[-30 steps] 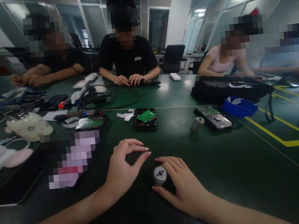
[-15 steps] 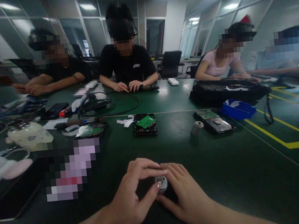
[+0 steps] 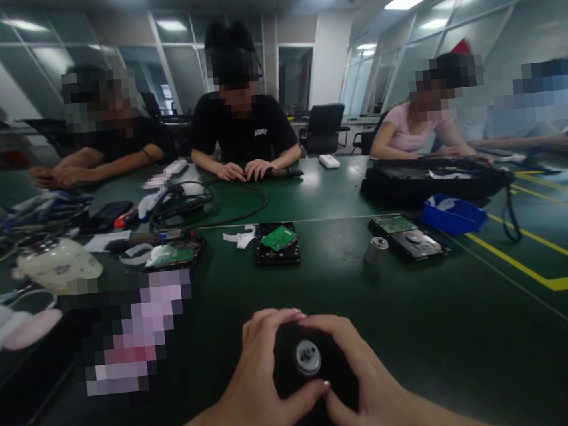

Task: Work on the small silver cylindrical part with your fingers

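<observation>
A small round metal motor [image 3: 308, 357] stands on the green table, its end face with a dark centre and small holes turned toward me. My left hand [image 3: 263, 369] curves round its left side, fingers apart from thumb. On the other side my right hand [image 3: 361, 363] curves in the same way. The fingertips of both hands meet beyond the motor and the thumbs come together on the near side, making a ring. A gap shows all round the motor, so neither hand touches it. Both hands are open and hold nothing.
Farther off lie a hard drive with a loose green board [image 3: 277, 244], another hard drive [image 3: 409, 236], a second metal cylinder [image 3: 376, 249] and a blue tray [image 3: 453, 213]. At left are a phone [image 3: 29, 378] and a screwdriver [image 3: 151, 240]. Co-workers sit across the table.
My fingers and thumbs have drawn back from the motor and widened into a ring. Before, my left thumb was at its top; now the whole end face shows.
</observation>
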Demonstrator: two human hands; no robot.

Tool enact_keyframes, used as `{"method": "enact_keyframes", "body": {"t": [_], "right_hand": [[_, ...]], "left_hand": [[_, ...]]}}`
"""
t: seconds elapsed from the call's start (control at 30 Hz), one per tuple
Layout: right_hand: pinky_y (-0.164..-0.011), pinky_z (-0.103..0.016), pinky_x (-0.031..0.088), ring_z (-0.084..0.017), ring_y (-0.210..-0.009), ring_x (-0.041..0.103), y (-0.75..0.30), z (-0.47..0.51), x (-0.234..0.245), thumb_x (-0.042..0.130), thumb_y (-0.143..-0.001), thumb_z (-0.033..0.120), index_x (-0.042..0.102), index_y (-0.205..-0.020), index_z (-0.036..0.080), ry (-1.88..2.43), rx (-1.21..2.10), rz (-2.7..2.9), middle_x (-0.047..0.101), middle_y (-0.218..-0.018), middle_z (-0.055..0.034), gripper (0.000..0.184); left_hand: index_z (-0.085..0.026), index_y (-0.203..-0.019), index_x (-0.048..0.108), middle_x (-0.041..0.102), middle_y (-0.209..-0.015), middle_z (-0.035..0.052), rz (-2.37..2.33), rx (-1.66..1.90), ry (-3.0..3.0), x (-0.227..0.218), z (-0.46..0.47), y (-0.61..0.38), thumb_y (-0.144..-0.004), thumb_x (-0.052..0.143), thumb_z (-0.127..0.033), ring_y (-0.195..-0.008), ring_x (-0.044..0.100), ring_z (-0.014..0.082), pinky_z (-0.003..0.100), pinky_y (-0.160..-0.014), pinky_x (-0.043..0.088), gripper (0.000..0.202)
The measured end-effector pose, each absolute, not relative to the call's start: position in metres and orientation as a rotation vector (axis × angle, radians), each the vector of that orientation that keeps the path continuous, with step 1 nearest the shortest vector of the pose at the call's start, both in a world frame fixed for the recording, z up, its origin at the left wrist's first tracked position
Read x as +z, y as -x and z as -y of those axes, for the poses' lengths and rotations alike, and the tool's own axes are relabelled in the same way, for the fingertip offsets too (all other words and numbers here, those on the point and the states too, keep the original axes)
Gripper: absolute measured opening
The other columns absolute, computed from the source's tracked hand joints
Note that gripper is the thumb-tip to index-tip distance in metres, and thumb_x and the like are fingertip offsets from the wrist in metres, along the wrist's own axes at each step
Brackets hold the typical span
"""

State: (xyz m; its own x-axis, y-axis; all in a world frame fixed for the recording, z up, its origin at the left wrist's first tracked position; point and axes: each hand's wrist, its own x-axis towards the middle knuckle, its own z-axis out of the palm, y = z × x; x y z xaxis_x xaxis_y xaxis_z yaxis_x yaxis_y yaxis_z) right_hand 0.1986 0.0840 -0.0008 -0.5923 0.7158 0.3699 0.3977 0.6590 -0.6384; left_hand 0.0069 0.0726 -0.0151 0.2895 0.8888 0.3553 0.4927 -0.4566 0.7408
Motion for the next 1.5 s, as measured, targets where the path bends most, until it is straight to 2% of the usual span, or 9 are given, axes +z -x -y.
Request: {"method": "enact_keyframes", "body": {"t": [0.17,0.3,0.43,0.5,0.6,0.8,1.2,1.4,1.5], "right_hand": [[-0.100,-0.044,0.041,-0.024,-0.121,0.047,-0.201,-0.085,0.006,0.048,-0.081,0.018,0.042,-0.131,0.024,0.780,0.803,2.218,0.051,-0.129,-0.0105,0.051],[-0.095,-0.040,0.045,-0.022,-0.114,0.053,-0.198,-0.085,0.005,0.053,-0.085,0.022,0.055,-0.118,0.025,0.810,0.830,2.150,0.056,-0.121,-0.0091,0.033],[-0.084,-0.034,0.051,-0.021,-0.101,0.060,-0.197,-0.086,-0.001,0.057,-0.083,0.022,0.056,-0.092,0.022,0.837,0.803,1.934,0.063,-0.106,-0.0081,0.010],[-0.083,-0.034,0.052,-0.021,-0.099,0.062,-0.195,-0.087,-0.003,0.059,-0.081,0.019,0.053,-0.094,0.022,0.803,0.812,1.879,0.064,-0.105,-0.0086,0.014],[-0.081,-0.034,0.052,-0.021,-0.095,0.063,-0.190,-0.088,-0.005,0.061,-0.079,0.015,0.056,-0.098,0.023,0.730,0.794,1.899,0.068,-0.099,-0.0072,0.022],[-0.074,-0.033,0.051,-0.020,-0.085,0.064,-0.184,-0.089,0.000,0.063,-0.078,0.012,0.054,-0.070,0.023,0.791,0.750,1.772,0.072,-0.075,-0.0021,0.017],[-0.097,-0.054,0.035,-0.031,-0.110,0.058,-0.223,-0.140,-0.028,0.068,-0.075,0.023,0.061,-0.069,0.023,1.347,0.626,1.878,0.074,-0.086,-0.0046,0.009],[-0.090,-0.046,0.045,-0.028,-0.104,0.062,-0.216,-0.132,-0.020,0.066,-0.078,0.029,0.053,-0.062,0.022,1.220,0.808,1.702,0.073,-0.085,-0.0082,0.022],[-0.094,-0.044,0.043,-0.025,-0.101,0.063,-0.206,-0.117,-0.007,0.065,-0.080,0.028,0.048,-0.060,0.022,1.052,0.840,1.671,0.074,-0.088,-0.0077,0.027]], "left_hand": [[-0.026,-0.119,0.044,0.055,-0.116,0.0072,-1.288,0.996,-2.038,-0.012,-0.074,-0.007,-0.069,0.072,-0.022,-0.109,0.050,0.0272,0.047,-0.093,0.044,0.057],[-0.026,-0.111,0.051,0.057,-0.121,0.0069,-1.320,0.922,-2.038,-0.016,-0.075,-0.007,-0.068,0.072,-0.024,-0.110,0.052,0.0285,0.049,-0.094,0.043,0.048],[-0.027,-0.130,0.034,0.067,-0.109,0.0060,-1.311,0.933,-2.023,-0.025,-0.076,-0.008,-0.069,0.071,-0.025,-0.112,0.052,0.0290,0.051,-0.096,0.039,0.071],[-0.026,-0.136,0.023,0.071,-0.096,0.0028,-1.298,0.935,-2.005,-0.028,-0.077,-0.008,-0.067,0.072,-0.022,-0.111,0.054,0.0286,0.051,-0.096,0.038,0.085],[-0.027,-0.135,0.026,0.071,-0.099,0.0025,-1.308,0.947,-1.969,-0.030,-0.079,-0.008,-0.064,0.072,-0.018,-0.105,0.058,0.0268,0.046,-0.093,0.042,0.086],[-0.025,-0.135,0.026,0.071,-0.092,0.0024,-1.330,0.952,-1.965,-0.030,-0.079,-0.009,-0.061,0.078,-0.025,-0.104,0.059,0.0274,0.045,-0.092,0.043,0.091],[-0.027,-0.137,0.025,0.069,-0.095,0.0037,-1.309,1.008,-2.003,-0.046,-0.082,-0.006,-0.059,0.081,-0.042,-0.098,0.060,0.0271,0.043,-0.087,0.045,0.097],[-0.027,-0.135,0.024,0.070,-0.093,0.0025,-1.306,0.967,-1.998,-0.039,-0.083,-0.007,-0.059,0.081,-0.042,-0.097,0.060,0.0270,0.044,-0.087,0.045,0.097],[-0.025,-0.134,0.026,0.071,-0.092,0.0027,-1.310,0.932,-1.982,-0.036,-0.083,-0.007,-0.058,0.082,-0.041,-0.097,0.060,0.0273,0.045,-0.088,0.044,0.095]]}}
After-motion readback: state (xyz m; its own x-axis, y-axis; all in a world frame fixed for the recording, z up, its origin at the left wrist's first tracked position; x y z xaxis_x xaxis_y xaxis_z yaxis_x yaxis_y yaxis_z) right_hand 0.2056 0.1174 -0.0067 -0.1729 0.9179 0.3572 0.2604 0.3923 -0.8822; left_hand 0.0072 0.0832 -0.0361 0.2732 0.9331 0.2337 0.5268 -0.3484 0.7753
